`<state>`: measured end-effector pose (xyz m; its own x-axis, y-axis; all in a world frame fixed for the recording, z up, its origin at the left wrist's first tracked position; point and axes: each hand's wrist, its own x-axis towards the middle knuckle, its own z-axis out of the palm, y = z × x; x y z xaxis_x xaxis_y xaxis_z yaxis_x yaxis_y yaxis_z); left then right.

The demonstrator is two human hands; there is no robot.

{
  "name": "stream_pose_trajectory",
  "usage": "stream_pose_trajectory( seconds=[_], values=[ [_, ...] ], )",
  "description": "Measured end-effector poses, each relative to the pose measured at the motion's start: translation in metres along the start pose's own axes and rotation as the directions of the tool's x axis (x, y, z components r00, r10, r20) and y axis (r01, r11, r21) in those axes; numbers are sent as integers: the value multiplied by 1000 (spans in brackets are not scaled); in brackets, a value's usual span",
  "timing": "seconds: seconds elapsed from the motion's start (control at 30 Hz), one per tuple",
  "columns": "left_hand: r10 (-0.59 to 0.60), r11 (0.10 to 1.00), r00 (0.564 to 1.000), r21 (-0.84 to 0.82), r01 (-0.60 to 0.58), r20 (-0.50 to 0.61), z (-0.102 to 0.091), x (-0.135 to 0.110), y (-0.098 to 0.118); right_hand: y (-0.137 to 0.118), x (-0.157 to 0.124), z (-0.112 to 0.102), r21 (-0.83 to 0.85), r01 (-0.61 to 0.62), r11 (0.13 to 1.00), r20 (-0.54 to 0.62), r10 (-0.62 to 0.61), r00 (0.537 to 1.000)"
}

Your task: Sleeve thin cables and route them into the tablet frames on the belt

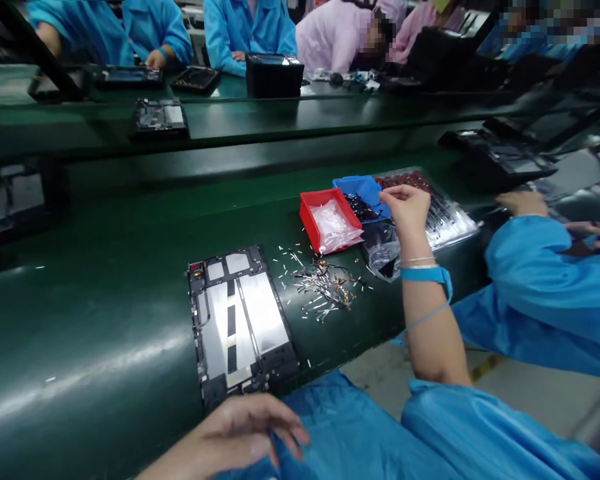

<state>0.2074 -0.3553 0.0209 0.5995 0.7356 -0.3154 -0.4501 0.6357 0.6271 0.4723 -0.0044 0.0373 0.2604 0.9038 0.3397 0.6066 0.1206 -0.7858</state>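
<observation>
My left hand (pixel 250 430) hovers at the near edge of the bench, fingers loosely bent and apart, holding nothing. Just beyond it lies an opened tablet-like device (pixel 243 320) with silver panels and a black frame. My right hand (pixel 409 203), with a blue wrist strap, is raised by the blue bin (pixel 353 185) of black cables. Its thumb and fingertips are pinched together; whatever is between them is too small to make out. A red bin (pixel 307 217) with clear plastic bags adjoins the blue one. Loose short cables (pixel 325 283) lie in a pile before the bins.
Behind the bins is a clear tray (pixel 450 213) of cables with red ends. A plastic bag (pixel 383 250) sits below the blue bin. At right, a co-worker's blue sleeve (pixel 535 267) reaches in. Another device (pixel 13 200) lies at left; people work across the bench (pixel 130 220).
</observation>
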Motion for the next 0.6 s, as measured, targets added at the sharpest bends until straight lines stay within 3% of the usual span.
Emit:
stream_pose_trajectory(
  seconds=[0.1, 0.13, 0.17, 0.23, 0.33, 0.4, 0.5, 0.6],
  values=[
    [123, 974, 987, 200, -102, -100, -2, 15, 44, -14, -17, -6, -111, 148, 983, -55, -155, 986],
    [170, 962, 974, 238, -132, -146, -3, 23, 57, -21, -29, -6, -137, 246, 959, -44, -254, 966],
    [220, 951, 957, 260, -167, -189, -3, 32, 69, -30, -43, -6, -157, 403, 902, -21, -411, 911],
    [308, 934, 922, 260, -246, -233, -5, 54, 88, -48, -76, -3, -147, 695, 704, 30, -699, 714],
    [357, 923, 911, 228, -310, -207, -10, 83, 105, -71, -125, 5, -102, 912, 397, 89, -910, 406],
    [348, 925, 920, 224, -306, -180, -15, 94, 109, -81, -148, 11, -60, 956, 288, 139, -946, 294],
    [333, 928, 927, 238, -288, -175, -23, 100, 108, -87, -162, 17, 31, 968, 248, 142, -960, 241],
    [344, 922, 921, 248, -296, -180, -32, 98, 105, -91, -165, 21, 110, 946, 305, 128, -948, 291]
  ],
)
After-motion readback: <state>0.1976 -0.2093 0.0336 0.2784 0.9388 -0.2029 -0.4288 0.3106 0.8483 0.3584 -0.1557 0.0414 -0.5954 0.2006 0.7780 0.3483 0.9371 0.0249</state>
